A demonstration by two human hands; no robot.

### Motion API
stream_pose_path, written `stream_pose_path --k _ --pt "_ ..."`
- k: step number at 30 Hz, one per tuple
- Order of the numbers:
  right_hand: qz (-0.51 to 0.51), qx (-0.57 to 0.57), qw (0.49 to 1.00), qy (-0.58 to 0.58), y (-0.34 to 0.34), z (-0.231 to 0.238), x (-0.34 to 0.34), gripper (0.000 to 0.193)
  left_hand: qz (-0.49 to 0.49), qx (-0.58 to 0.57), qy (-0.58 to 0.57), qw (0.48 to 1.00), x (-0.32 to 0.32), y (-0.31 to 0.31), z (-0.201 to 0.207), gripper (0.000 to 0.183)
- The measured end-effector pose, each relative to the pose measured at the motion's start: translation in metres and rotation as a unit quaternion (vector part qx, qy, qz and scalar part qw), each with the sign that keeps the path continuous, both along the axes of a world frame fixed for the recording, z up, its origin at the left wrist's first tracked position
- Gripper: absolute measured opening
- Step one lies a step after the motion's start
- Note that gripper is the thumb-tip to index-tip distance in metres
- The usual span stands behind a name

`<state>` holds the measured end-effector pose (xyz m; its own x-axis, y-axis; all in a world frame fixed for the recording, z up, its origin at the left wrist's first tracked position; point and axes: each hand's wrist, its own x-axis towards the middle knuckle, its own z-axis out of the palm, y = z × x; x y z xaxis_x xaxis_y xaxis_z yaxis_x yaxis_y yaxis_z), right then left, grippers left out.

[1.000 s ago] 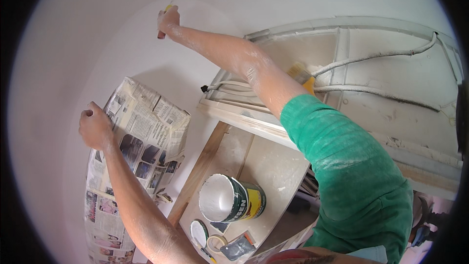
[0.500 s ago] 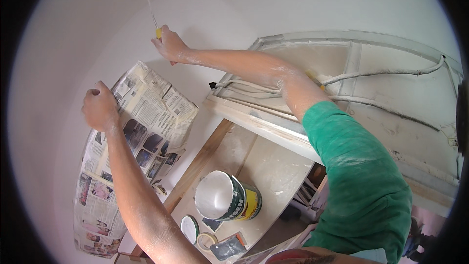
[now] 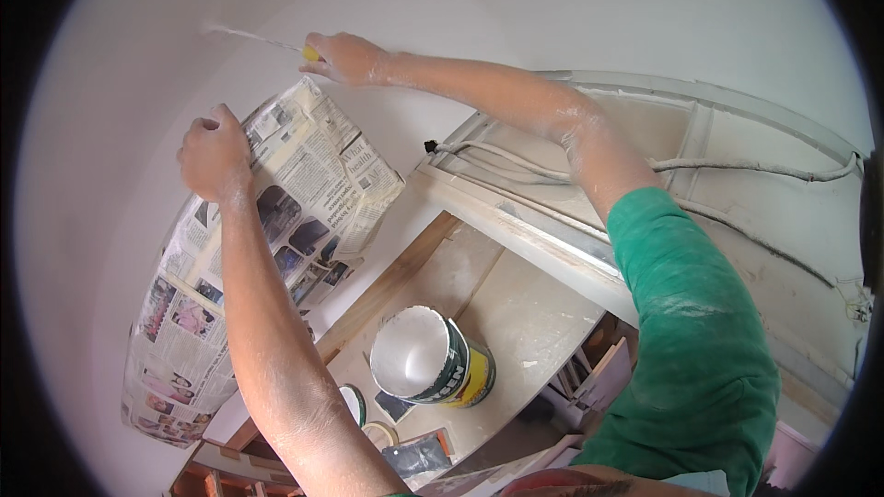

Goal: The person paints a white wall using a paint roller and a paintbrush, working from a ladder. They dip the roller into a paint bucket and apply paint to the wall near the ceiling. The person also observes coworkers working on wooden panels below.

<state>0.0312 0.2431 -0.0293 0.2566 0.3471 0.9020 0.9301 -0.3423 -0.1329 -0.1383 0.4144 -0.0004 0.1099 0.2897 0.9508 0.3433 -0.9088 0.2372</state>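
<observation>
My right hand [image 3: 350,59] is closed round the yellow handle [image 3: 313,54] of a thin-shafted tool. The tool's pale tip [image 3: 216,29] lies against the white wall [image 3: 387,0], and its kind is hard to make out. At the upper left edge of a long unit covered in newspaper [image 3: 290,175], my left hand [image 3: 216,155] has its fingers curled. A dark spot shows inside that curl; what it holds, if anything, is hidden. My left forearm crosses in front of the newspaper.
A white-lined bucket [image 3: 414,354] stands on a dusty board [image 3: 534,313] below, beside a tape roll [image 3: 379,435] and a dark flat tool [image 3: 419,454]. To the right, cables [image 3: 764,167] run over a recessed framed ledge [image 3: 645,83]. Open shelving [image 3: 589,359] lies under the board.
The tool in my right hand has swung from pointing up to pointing left, its tip moving left and down the wall. My left hand has risen slightly in the picture as the view shifted.
</observation>
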Motion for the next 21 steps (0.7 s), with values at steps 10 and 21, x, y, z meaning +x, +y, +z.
stream_pose_path --k 10,21 --pt "-0.053 -0.094 0.992 -0.061 0.023 0.033 0.004 0.052 0.017 0.001 0.005 1.0 0.003 0.002 -0.003 0.046" --pt "-0.127 0.036 0.991 0.026 -0.032 0.013 0.08 0.053 -0.001 -0.016 -0.001 1.0 0.001 0.003 -0.002 0.047"
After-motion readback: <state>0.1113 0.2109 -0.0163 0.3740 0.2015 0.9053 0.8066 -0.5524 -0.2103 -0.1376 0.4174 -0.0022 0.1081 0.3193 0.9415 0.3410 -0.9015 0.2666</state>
